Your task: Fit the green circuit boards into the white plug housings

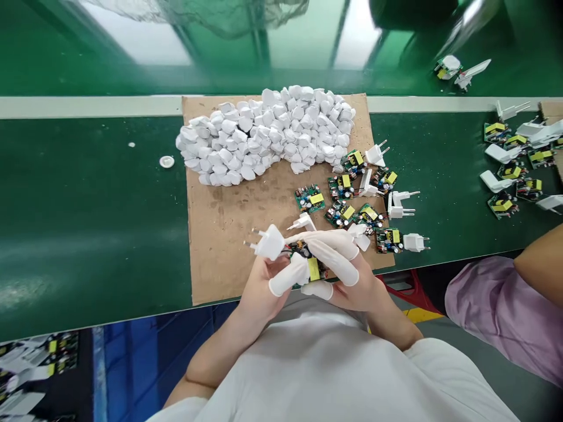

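Note:
Both my hands meet over the near edge of a brown cardboard sheet (220,234). My left hand (268,281), white finger cots on, grips a white two-pin plug piece (269,241) joined to a small green circuit board (310,264) with a yellow part. My right hand (347,275), also in finger cots, closes over that same board from the right. On the cardboard's far half lies a big heap of white plastic shells (268,138). Several more circuit boards with white plugs (356,202) lie just right of my hands.
The cardboard lies on a green conveyor belt (88,199). A small white disc (166,162) sits on the belt to the left. Another group of boards and plugs (514,164) lies far right, by a neighbouring person in purple (501,310). A bin of boards (35,363) stands below left.

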### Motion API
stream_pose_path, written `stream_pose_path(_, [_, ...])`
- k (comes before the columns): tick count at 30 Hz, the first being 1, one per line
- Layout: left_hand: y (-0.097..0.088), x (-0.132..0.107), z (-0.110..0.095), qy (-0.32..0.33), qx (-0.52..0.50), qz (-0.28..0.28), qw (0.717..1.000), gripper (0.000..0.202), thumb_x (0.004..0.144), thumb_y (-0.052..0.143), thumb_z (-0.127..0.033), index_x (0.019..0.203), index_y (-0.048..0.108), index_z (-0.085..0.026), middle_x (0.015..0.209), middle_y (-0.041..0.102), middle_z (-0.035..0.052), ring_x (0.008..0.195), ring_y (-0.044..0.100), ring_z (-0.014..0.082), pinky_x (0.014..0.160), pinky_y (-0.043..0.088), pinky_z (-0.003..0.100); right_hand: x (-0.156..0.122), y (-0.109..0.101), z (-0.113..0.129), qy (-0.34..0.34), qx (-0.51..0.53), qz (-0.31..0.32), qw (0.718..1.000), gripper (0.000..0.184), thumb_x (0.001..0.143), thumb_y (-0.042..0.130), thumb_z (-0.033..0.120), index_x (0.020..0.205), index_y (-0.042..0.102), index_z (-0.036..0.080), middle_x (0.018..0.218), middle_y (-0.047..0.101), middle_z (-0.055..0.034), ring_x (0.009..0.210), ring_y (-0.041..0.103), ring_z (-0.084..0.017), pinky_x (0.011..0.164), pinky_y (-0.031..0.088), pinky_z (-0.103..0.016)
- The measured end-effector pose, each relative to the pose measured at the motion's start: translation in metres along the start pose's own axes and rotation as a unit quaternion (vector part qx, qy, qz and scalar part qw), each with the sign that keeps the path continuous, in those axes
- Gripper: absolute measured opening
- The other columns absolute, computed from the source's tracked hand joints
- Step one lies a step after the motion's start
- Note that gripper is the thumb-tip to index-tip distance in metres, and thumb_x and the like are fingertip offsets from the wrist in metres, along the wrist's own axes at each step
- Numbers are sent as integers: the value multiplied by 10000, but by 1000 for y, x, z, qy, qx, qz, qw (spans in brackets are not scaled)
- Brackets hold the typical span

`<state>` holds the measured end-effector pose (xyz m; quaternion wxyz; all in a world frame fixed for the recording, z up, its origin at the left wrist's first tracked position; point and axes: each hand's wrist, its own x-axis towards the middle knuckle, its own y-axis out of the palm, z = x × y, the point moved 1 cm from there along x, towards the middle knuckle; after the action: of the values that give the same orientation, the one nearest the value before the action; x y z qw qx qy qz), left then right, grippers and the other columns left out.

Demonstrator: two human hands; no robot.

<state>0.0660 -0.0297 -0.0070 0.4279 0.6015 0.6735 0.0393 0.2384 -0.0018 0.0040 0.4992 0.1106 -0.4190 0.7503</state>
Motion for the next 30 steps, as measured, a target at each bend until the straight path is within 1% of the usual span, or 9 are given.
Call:
stream_pose_path(4, [5,6,-14,-27,-29,125,991,425,809,907,-658,873,794,-253,768,761,17,867,800,271,830,661,408,5,-10,10,150,126,-1,981,565,1131,656,449,1656,538,278,1534,708,-158,1439,680,-319,1192,599,-499])
stream_pose_path(9, [-1,6,-30,-57,-4,284,957,557,927,746,-720,1162,863,-228,969,855,96,852,820,282,828,657,420,44,-59,-5,393,416,-15,820,483,1010,733,684,1231,831,266,1166,854,-102,967,838,-294,738,711,-386])
stream_pose_path(12, [-10,5,-25,-17,30,250,968,641,980,699,-698,1387,795,-212,1057,875,119,848,822,267,823,652,401,93,-95,-59,380,315,-96,864,390,905,879,592,1126,821,276,1211,829,-70,1071,802,-288,837,697,-391])
stream_pose_path(14, [-13,4,-18,57,93,191,975,588,1016,701,-622,1420,774,-201,1076,877,122,899,822,266,872,650,402,133,-107,-109,345,180,-116,914,263,997,773,492,1089,794,246,1187,812,-76,1099,782,-277,899,674,-397])
stream_pose_path(16, [-13,3,-13,139,201,132,961,499,1041,711,-521,1420,766,-202,1127,869,124,1006,814,265,970,637,409,169,-109,-156,344,13,-129,930,228,1083,609,351,1130,774,200,1181,803,-109,1128,773,-277,990,645,-424])
stream_pose_path(19, [-10,4,-13,252,394,87,879,425,1071,669,-405,1434,745,-197,1280,831,148,1161,787,273,1079,608,430,205,-100,-201,351,-243,-66,902,349,1009,597,175,1316,751,116,1315,789,-175,1275,726,-316,1161,556,-456])
stream_pose_path(23, [-2,9,-31,369,587,77,717,413,1095,558,-294,1439,721,-136,1361,787,187,1243,757,312,1048,631,446,212,-91,-207,353,-300,100,880,367,881,651,122,1200,831,90,1196,838,-186,1128,769,-367,1067,601,-470])
stream_pose_path(26, [13,14,-49,378,687,89,614,439,1115,486,-278,1428,721,-80,1200,807,191,1081,764,338,904,656,461,199,-92,-191,303,-302,139,893,434,934,584,152,1301,809,99,1318,812,-179,1142,762,-333,1067,592,-437])
stream_pose_path(30, [53,29,-62,291,809,115,498,478,1087,509,-213,1501,671,-36,1336,749,257,1229,709,394,1049,581,525,182,-91,-169,230,-313,205,898,517,917,576,153,1400,759,124,1439,754,-170,1259,705,-339,1149,536,-459])
